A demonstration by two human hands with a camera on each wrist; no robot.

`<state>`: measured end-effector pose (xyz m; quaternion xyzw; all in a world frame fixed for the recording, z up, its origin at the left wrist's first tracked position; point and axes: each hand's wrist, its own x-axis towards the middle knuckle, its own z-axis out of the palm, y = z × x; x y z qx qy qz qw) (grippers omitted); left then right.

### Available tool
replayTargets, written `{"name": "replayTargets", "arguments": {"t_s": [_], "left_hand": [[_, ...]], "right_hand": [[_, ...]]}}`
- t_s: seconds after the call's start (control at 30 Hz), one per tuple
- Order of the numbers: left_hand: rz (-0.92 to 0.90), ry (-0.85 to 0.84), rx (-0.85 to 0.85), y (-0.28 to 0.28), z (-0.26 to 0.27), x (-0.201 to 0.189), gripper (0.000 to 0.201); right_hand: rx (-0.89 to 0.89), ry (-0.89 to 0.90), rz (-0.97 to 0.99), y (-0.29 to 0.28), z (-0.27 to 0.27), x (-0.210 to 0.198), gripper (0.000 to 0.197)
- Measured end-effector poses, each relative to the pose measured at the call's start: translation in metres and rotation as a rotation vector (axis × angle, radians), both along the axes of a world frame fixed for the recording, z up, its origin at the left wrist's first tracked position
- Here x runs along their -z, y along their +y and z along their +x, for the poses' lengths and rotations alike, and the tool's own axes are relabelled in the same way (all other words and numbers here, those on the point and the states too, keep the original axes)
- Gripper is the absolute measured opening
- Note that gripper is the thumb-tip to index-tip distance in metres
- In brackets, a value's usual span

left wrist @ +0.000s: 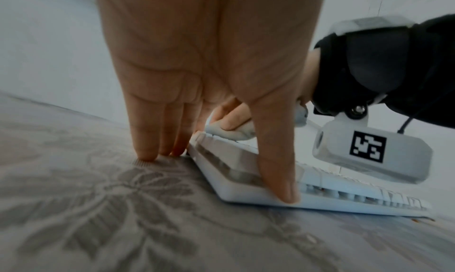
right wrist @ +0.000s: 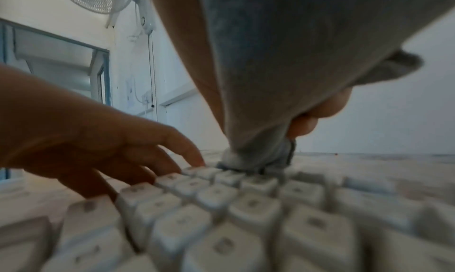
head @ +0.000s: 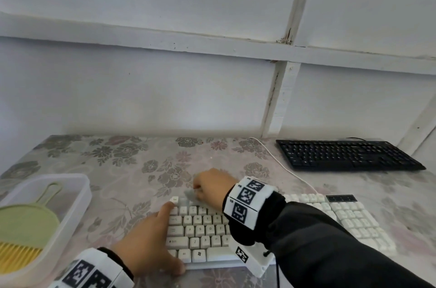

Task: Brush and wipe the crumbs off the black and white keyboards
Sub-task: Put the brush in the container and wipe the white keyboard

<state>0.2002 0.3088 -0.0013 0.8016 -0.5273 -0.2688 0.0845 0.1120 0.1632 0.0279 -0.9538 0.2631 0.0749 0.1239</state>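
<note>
**A:** Grey cloth (right wrist: pixel 258 93), bunched up, is what I see gripped in my right hand (head: pixel 213 185); the fingers curl round it and press its lower end onto the top row of the white keyboard (head: pixel 203 228), just beyond the fingertips.

**B:** And your left hand?

**A:** My left hand (head: pixel 151 235) lies along the keyboard's left end. Its fingers are straight and close together, with the tips on the floral tablecloth (left wrist: pixel 98 208) right beside the keyboard's edge. The thumb (left wrist: pixel 278 171) reaches down over the near left corner. The forefinger tip sits next to the key marked "Esc", just left of the cloth.

**B:** What else is around?

**A:** To the left of my left fingers is a clear plastic tray (head: pixel 80 195) holding a green dustpan (head: pixel 28 221) and a yellow-bristled brush (head: pixel 18 257). Well beyond and to the right of my right fingers, near the white wall, lies the black keyboard (head: pixel 346 155). A white cable (head: pixel 278 160) runs across the table between the two keyboards.

**B:** Anything in the way?

**A:** My right sleeve (head: pixel 330 247) and the marker-printed wristband (head: pixel 247 200) cover the middle of the white keyboard.

**B:** Any readable writing?

**A:** Key legends: Esc, Q, W, E, A, S, D, Z, X, Alt. The rest is too blurred.
</note>
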Motion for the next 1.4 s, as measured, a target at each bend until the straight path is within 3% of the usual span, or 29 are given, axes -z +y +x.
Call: {"name": "replayTargets", "arguments": {"t_s": [0.2,0.37,0.53,0.7,0.87,1.03,1.2,1.3,1.4], "left_hand": [[0.006,0.028,-0.004,0.0,0.0,0.001,0.118],[0.006,0.028,-0.003,0.0,0.001,0.002,0.119],[0.01,0.041,-0.017,-0.001,0.002,0.003,0.118],[0.007,0.037,-0.029,-0.002,0.0,0.002,0.119],[0.019,0.043,-0.041,-0.002,0.002,0.004,0.12],[0.008,0.026,-0.024,-0.001,0.001,0.003,0.117],[0.009,0.003,-0.017,0.0,0.0,0.002,0.118],[0.007,0.007,-0.017,0.0,0.001,0.003,0.119],[0.008,0.0,-0.012,0.0,0.002,0.005,0.118]], "right_hand": [[0.159,0.089,0.02,-0.034,-0.061,-0.01,0.042],[0.248,0.092,0.08,-0.057,-0.104,-0.007,0.034],[0.359,0.157,0.013,-0.088,-0.151,-0.017,0.023],[0.442,0.334,-0.071,-0.124,-0.187,-0.029,0.02],[0.558,0.198,-0.103,-0.144,-0.21,-0.044,0.021],[0.546,0.302,-0.139,-0.136,-0.222,-0.014,0.031],[0.648,0.43,-0.206,-0.14,-0.233,-0.02,0.031],[0.625,0.45,-0.209,-0.143,-0.227,-0.026,0.032],[0.528,0.318,-0.157,-0.138,-0.216,-0.022,0.027]]}}
